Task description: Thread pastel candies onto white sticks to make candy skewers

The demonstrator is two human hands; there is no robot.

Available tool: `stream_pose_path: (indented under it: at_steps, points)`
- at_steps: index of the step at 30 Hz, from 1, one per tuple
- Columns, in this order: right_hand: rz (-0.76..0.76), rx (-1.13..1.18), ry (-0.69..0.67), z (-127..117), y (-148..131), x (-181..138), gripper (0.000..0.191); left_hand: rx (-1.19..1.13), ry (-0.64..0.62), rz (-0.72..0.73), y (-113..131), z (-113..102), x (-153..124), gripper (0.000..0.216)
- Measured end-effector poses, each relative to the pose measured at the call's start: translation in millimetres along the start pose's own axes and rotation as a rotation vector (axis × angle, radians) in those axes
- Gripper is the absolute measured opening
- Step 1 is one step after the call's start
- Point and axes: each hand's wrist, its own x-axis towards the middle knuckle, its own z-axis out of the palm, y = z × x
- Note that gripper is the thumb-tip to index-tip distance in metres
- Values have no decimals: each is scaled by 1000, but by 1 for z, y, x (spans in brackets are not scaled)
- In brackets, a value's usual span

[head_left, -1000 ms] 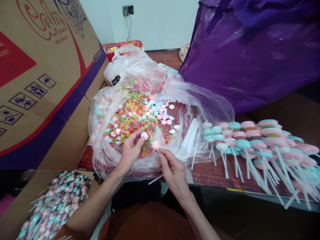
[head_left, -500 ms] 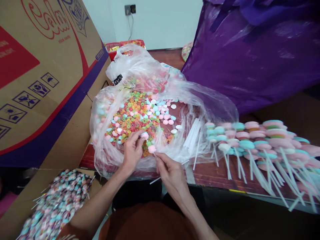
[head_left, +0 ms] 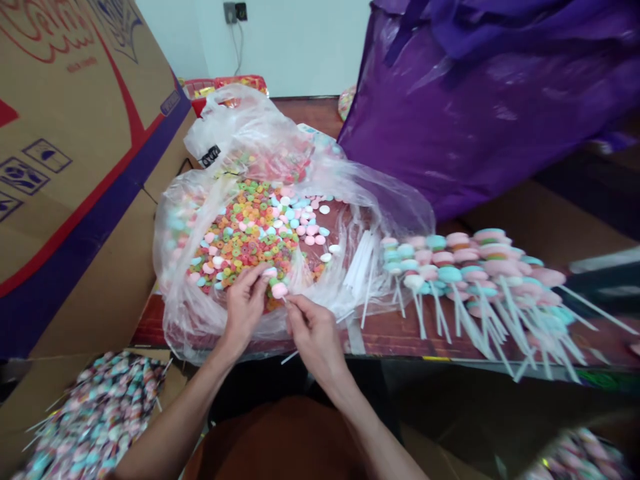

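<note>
My left hand (head_left: 245,305) pinches a small pink sweet (head_left: 271,273) at the near edge of an open clear plastic bag (head_left: 200,200). The bag holds a heap of coloured ring sweets (head_left: 245,233) and pastel disc sweets (head_left: 307,223). My right hand (head_left: 310,330) is closed on a thin white stick (head_left: 290,357) with a pink disc sweet (head_left: 279,290) on its tip. The two hands are almost touching, just over the bag's front rim.
Rows of finished sweet skewers (head_left: 465,267) lie on the wooden table (head_left: 400,337) to the right. Loose white sticks (head_left: 363,263) rest in the bag. A big cardboard box (head_left: 75,153) stands left, a purple bag (head_left: 475,100) behind. Wrapped skewers (head_left: 95,413) fill a carton lower left.
Both hands have drawn closer together, the stick's pink sweet now next to the left hand's sweet. The camera has swung right, shifting everything leftward.
</note>
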Motion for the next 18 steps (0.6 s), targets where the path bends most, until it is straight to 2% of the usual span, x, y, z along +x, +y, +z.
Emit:
stream_pose_path:
  at_steps: [11, 15, 18]
  points:
    - [-36, -5, 37, 8, 1, 16, 29, -47, 1, -68, 4, 3, -6, 38]
    - [-64, 7, 58, 5, 6, 10, 30, -72, -103, -65, 14, 3, -2, 40]
    - [-81, -48, 142, -10, 14, 2, 29, -114, -191, -50, 24, 6, 3, 42]
